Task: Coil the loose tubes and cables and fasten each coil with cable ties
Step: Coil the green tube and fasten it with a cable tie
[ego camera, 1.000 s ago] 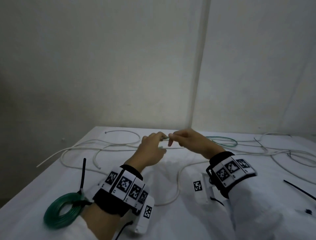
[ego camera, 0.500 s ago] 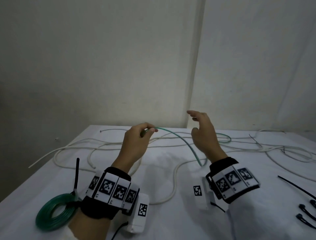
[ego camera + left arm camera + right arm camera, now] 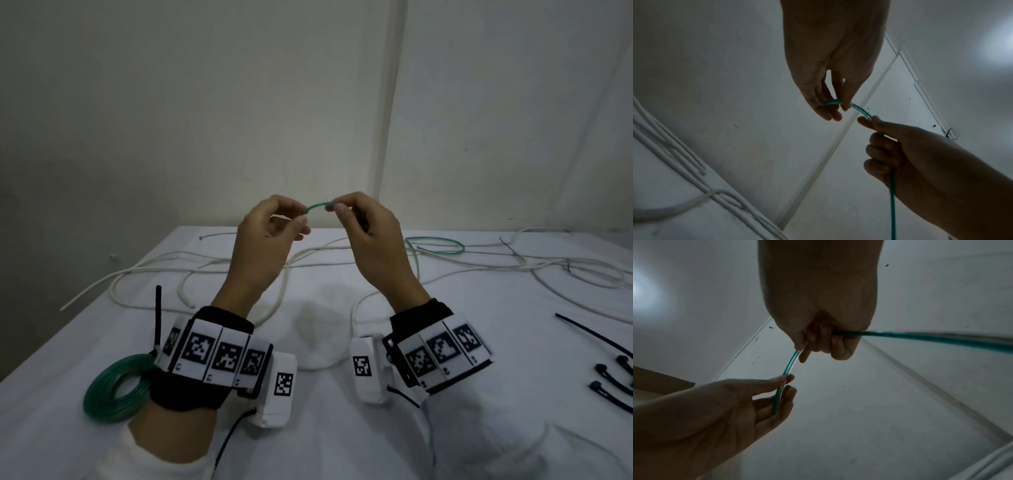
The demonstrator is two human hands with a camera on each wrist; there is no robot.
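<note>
Head view: left hand (image 3: 265,240) and right hand (image 3: 371,240) are raised above the surface (image 3: 342,428), each grip pinching the green tube (image 3: 317,206), whose short arc spans the gap between the fingertips. Right wrist view shows the tube trailing away from the right grip's curled fingers (image 3: 835,344).

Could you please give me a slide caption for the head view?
Both hands, left hand and right hand, pinch a thin green tube above the table.
</note>
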